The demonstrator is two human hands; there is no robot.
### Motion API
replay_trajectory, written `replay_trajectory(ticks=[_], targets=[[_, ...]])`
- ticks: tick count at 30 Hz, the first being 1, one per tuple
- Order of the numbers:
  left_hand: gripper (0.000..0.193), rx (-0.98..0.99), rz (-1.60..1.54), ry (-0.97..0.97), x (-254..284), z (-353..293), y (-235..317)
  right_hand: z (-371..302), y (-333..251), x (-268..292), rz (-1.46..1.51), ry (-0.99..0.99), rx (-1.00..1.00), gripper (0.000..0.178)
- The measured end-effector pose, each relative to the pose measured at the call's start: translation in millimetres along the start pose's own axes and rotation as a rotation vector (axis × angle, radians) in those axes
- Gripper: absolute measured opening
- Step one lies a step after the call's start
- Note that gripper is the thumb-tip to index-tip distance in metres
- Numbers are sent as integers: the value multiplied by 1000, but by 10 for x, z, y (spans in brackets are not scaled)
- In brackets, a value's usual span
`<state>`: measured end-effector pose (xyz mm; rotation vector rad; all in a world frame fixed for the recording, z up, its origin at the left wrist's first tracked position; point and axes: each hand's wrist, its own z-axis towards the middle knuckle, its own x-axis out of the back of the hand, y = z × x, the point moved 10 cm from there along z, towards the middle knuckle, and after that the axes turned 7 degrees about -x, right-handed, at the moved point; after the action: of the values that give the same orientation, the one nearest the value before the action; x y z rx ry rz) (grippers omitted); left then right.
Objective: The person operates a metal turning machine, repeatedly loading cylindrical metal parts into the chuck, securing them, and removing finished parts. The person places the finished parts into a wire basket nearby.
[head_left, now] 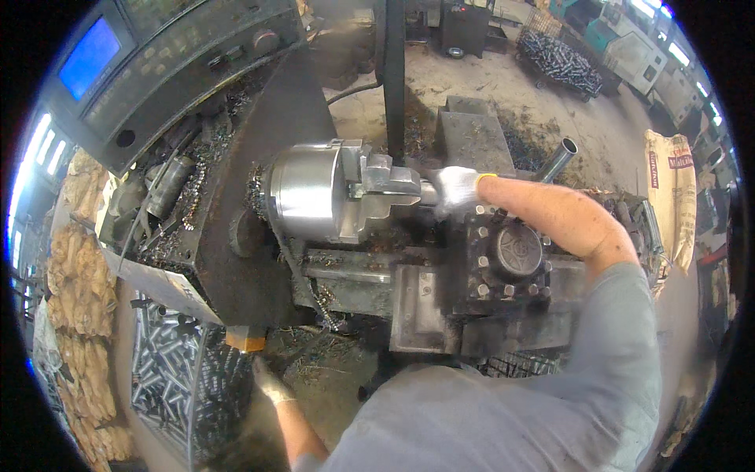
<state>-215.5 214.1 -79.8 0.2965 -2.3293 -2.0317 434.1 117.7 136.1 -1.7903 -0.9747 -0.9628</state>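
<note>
In front of me is a lathe with a shiny round chuck [308,191], its stepped jaws [389,189] pointing right. A short metal tube [428,193] sticks out from between the jaws. My right hand [459,191], in a white glove, is closed round the tube's outer end; its fingertips are partly hidden. Low at the left, my gloved left hand [272,384] reaches up beneath a yellow-orange block [245,340] at the lathe's lower edge. Blur hides its fingers, and I cannot tell whether they touch the block.
Below my right forearm stands a bolted tool post [513,256]. A control panel with a blue screen [89,59] is at upper left. A bin of metal tubes [167,370] lies by my left hand. One tube [558,157] leans beyond my right arm, near a paper sack [672,197].
</note>
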Motion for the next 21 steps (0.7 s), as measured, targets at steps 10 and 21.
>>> replay_trajectory(ticks=[10, 21], targets=[[25, 412, -487, -232, 17, 411, -45, 178, 5, -12, 354, -96, -86, 61], [51, -286, 487, 56, 187, 271, 807, -1700, -373, 889, 309, 657, -236, 50]])
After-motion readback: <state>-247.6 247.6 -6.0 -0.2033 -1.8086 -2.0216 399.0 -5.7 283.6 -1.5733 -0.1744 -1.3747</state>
